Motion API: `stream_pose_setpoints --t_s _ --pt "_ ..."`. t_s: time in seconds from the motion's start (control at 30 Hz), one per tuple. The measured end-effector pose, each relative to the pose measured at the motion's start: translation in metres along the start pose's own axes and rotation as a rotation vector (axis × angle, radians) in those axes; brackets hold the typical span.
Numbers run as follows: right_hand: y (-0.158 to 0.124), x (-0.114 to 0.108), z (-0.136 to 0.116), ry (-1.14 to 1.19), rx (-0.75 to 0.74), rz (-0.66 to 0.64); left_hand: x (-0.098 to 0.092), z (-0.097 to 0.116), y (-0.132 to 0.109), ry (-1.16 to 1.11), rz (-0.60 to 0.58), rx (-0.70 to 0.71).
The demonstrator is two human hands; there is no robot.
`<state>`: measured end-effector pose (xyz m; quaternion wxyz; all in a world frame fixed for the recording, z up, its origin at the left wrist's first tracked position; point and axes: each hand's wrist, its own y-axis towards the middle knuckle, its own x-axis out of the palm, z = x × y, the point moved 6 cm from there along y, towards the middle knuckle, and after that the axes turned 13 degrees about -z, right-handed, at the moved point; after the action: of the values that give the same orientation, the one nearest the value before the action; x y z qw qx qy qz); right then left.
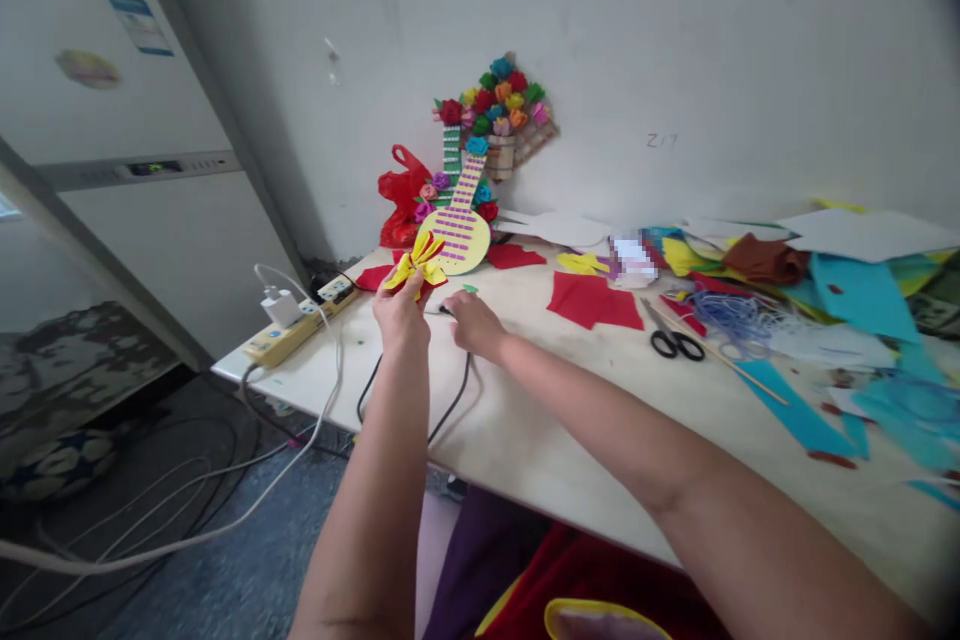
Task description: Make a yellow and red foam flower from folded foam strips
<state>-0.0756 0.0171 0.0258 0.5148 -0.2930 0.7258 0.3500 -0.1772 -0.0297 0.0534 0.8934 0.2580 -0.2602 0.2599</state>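
Observation:
A yellow and red bow (417,268) is pinched upright in my left hand (402,308), in front of the round yellow body of a paper instrument (466,238). Just to the right, my right hand (474,322) is closed low over the table around a small dark object, with a black cord (456,407) running from below it. What exactly the fingers grip is mostly hidden. A small green piece (470,289) lies beyond the right hand.
On the table (525,420) are a power strip (300,328) at left, red sheets (592,300), black-handled scissors (677,345), a thin stick (742,370) and piled blue scraps (862,290) at right. Paper flowers (499,100) stand against the wall.

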Motion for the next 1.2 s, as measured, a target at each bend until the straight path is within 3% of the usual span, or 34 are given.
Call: stream_pose_setpoints --t_s 0.07,0.23,0.47,0.63,0.73,0.8,0.93,1.07,1.17,1.2 --pt "0.019 0.011 -0.013 -0.055 0.031 -0.054 -0.013 0.005 0.002 -0.005 0.03 -0.019" --pt "0.057 0.022 -0.035 -0.166 0.054 -0.044 -0.035 0.011 0.003 -0.043 0.077 -0.052" --pt "0.073 0.034 -0.028 -0.096 0.216 -0.172 -0.033 0.023 0.002 -0.084 0.04 -0.037" --pt "0.069 0.017 0.002 0.097 0.341 -0.161 -0.006 0.056 -0.003 -0.141 -0.011 0.05" --pt "0.067 -0.009 0.038 0.4 0.448 0.033 0.022 0.074 -0.006 -0.159 -0.092 0.12" --pt "0.06 -0.028 0.068 0.604 0.557 0.23 0.04 0.076 -0.008 -0.198 -0.137 0.142" --pt "0.031 -0.06 0.126 1.087 0.591 0.672 0.072 0.051 -0.008 -0.252 -0.178 0.078" --pt "-0.005 -0.1 0.17 1.353 0.469 0.978 0.106 -0.007 -0.02 -0.279 -0.231 -0.079" --pt "-0.036 -0.128 0.193 1.371 0.377 1.122 0.127 -0.057 -0.036 -0.299 -0.24 -0.186" --pt "-0.045 -0.132 0.197 1.388 0.361 1.111 0.133 -0.072 -0.042 -0.298 -0.258 -0.224"
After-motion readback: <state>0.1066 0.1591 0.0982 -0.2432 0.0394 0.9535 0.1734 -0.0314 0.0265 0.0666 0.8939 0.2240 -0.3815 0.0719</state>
